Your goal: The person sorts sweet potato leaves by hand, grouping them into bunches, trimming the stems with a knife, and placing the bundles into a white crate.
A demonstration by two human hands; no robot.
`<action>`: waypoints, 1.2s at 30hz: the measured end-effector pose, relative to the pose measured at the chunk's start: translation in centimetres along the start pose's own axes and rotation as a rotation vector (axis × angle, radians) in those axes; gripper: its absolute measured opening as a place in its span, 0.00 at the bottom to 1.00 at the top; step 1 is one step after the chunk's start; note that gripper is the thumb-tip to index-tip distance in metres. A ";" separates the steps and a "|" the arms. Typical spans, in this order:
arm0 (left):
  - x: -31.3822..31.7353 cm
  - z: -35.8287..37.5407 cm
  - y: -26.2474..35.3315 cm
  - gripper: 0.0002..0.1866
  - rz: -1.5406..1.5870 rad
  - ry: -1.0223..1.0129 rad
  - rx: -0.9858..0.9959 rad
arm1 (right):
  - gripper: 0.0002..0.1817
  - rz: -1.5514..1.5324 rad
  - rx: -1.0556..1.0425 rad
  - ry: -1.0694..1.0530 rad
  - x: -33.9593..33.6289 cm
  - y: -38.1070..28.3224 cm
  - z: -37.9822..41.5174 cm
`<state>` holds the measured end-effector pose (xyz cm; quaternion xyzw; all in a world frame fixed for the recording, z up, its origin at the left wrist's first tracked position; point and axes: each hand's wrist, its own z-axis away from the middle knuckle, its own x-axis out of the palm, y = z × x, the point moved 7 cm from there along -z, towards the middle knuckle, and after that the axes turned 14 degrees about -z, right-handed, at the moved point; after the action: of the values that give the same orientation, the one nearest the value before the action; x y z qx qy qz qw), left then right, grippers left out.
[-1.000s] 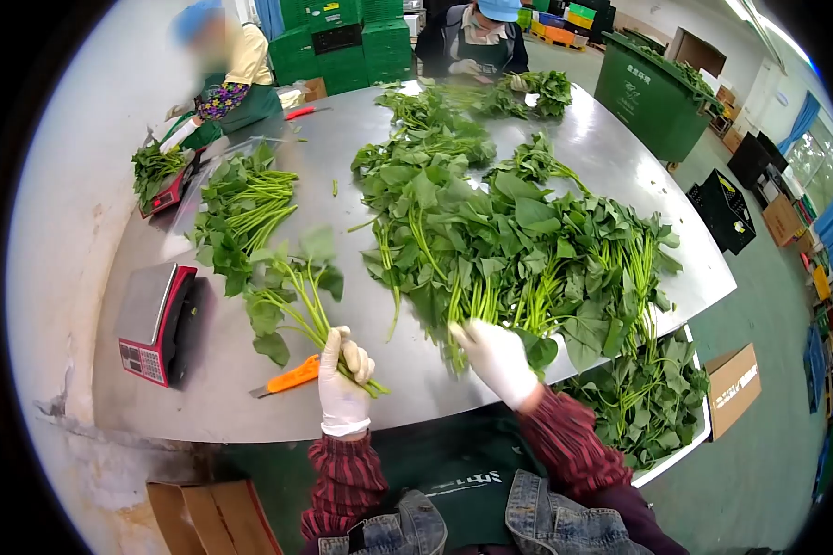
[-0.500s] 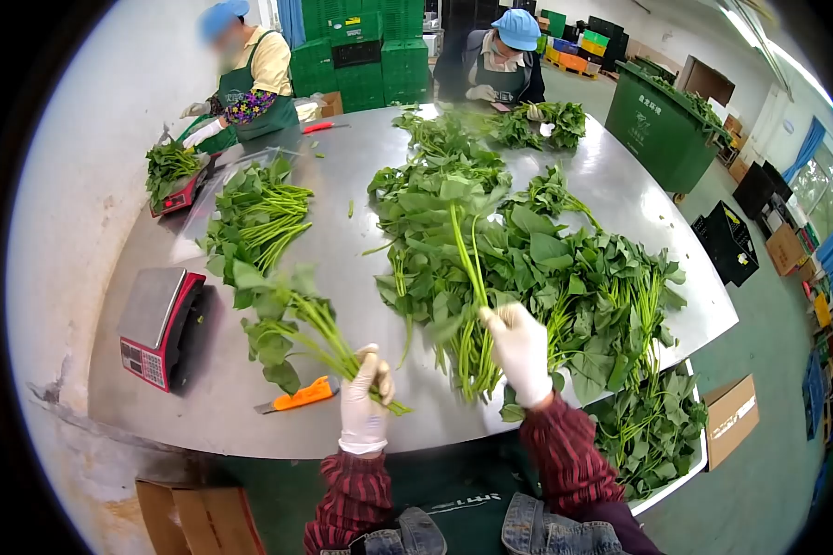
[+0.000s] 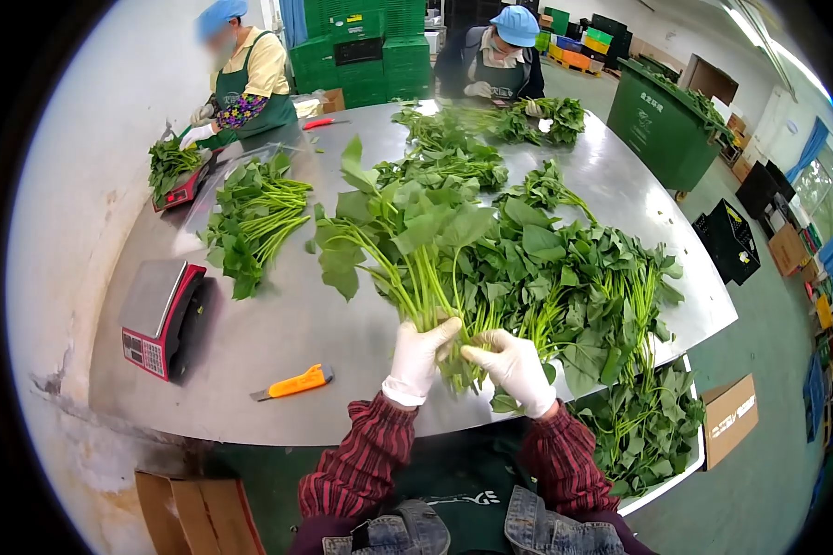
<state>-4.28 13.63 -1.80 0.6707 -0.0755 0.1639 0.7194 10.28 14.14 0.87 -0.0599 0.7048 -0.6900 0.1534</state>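
In my gloved left hand (image 3: 416, 361) is an upright bunch of leafy greens (image 3: 421, 277), its pale stems gripped low and its broad leaves fanned above. Close on the right, my gloved right hand (image 3: 514, 372) pinches a leafy green stem at the edge of that bunch; the fingertips partly hide it. Behind and right of both hands spreads a big pile of the same greens (image 3: 611, 287). An orange utility knife (image 3: 298, 382) lies on the metal table (image 3: 324, 342), left of my left hand.
A red scale (image 3: 162, 319) stands at the table's left, near a sorted bunch of greens (image 3: 259, 213). Co-workers (image 3: 254, 79) (image 3: 504, 60) are at the far side. Below the right edge sits a white bin of greens (image 3: 697, 435), beside a cardboard box (image 3: 731, 416).
My left hand has moved right and up with its bunch, which now stands upright. My right hand has lowered slightly, and the stem it held up has come to the bunch.
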 end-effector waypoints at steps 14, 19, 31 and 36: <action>-0.7 1.4 -1.1 0.11 0.165 -0.087 0.049 | 0.15 -0.274 -0.062 0.620 -8.5 0.9 1.9; -0.4 3.7 1.0 0.14 0.206 -0.154 -0.030 | 0.22 0.796 -0.068 0.778 -18.4 2.3 2.2; 2.4 8.0 -0.3 0.11 0.227 -0.440 -0.210 | 0.17 0.055 -0.266 0.013 0.3 -7.2 -0.8; 2.3 8.7 -1.6 0.12 0.313 -0.566 -0.246 | 0.06 0.367 -0.772 0.290 -1.4 -8.4 1.0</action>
<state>-0.59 5.28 -1.78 0.5782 -0.3935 0.0694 0.7114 10.85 13.22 9.36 0.1105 0.9237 -0.3392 0.1395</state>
